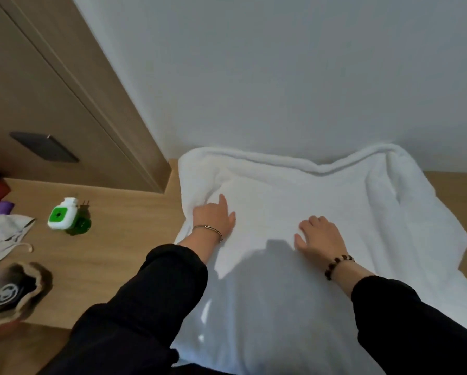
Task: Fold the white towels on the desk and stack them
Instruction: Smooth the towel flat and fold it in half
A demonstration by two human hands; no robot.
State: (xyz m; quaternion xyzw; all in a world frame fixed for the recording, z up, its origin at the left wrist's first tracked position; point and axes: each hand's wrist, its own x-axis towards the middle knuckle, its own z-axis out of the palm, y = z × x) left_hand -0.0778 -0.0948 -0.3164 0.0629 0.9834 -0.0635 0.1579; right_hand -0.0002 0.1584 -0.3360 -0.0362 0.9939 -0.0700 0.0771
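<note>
A large white towel [294, 198] lies spread over the wooden desk [124, 239], its far edge bunched against the wall and its right side rumpled. My left hand [216, 217] lies flat on the towel's left part, fingers straight and pointing away from me. To its right, my right hand [318, 236] also presses flat on the cloth with fingers spread. Both arms wear black sleeves, with a thin bangle on the left wrist and a bead bracelet on the right. The towel's near edge hangs past the bottom of the view.
A green and white plug-in device [64, 217] stands on the desk left of the towel. Further left lie a white drawstring bag [5, 239], a brown pouch [16, 290] and purple and red items. A wooden cabinet [51, 104] rises at the back left.
</note>
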